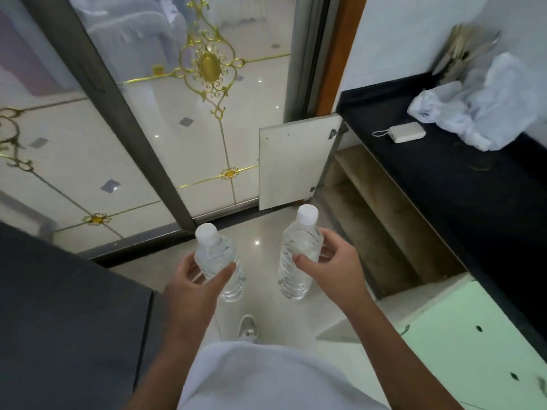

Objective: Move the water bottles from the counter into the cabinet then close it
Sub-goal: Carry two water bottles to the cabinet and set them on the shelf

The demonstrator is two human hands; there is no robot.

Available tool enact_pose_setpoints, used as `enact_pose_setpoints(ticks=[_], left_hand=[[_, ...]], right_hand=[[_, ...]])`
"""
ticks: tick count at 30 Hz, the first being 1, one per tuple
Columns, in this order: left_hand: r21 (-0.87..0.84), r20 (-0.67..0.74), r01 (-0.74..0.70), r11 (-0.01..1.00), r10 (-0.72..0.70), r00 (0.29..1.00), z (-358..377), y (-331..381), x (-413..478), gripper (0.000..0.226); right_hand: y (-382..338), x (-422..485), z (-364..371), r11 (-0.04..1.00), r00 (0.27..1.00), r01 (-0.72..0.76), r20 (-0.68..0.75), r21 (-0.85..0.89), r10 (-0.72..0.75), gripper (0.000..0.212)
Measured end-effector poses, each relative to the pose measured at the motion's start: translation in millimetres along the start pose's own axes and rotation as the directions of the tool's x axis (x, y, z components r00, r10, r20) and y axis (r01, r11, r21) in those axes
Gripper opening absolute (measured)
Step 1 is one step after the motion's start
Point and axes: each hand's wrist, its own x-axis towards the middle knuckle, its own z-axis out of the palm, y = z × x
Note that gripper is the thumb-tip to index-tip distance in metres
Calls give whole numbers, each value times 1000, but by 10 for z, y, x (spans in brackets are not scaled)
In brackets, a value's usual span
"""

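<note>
Two clear water bottles with white caps, both held upright above the floor at frame centre. The left bottle (pixel 217 261) is clamped in the left hand (pixel 196 284), thumb and fingers wrapped around its lower body; the right bottle (pixel 299 255) is clamped likewise in the right hand (pixel 328 261). The bottles stand apart, neither touching the other. At 2 o'clock from the right bottle lies the open cabinet (pixel 376 220), its bare shelves exposed beneath a dark surface (pixel 461 184); its white door (pixel 293 164), at 12 o'clock from that bottle, is swung fully outward. A second, pale green door (pixel 461 329) stands open at 4 o'clock. On the dark surface rest a small white power bank (pixel 407 132) and, just beside it at 2 o'clock, a crumpled white plastic bag (pixel 479 113). A white shoe (pixel 247 327) shows on the floor at 6 o'clock.
</note>
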Motion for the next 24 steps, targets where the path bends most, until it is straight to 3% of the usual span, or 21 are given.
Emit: enact_pose_setpoints(ticks=[7, 12, 20, 24], left_hand=[[90, 236, -110, 990, 86, 968, 551, 440, 1055, 57], [127, 315, -121, 985, 75, 946, 1046, 576, 1561, 52], [165, 350, -98, 981, 34, 936, 1698, 853, 2195, 50], [218, 345, -136, 966, 54, 937, 1895, 1048, 2498, 54]], right_hand=[[22, 501, -272, 990, 949, -138, -283, 30, 141, 45], [205, 829, -497, 967, 888, -244, -382, 79, 256, 50], [434, 1805, -641, 946, 864, -293, -385, 138, 324, 41], [416, 2462, -689, 949, 894, -293, -320, 113, 314, 68]])
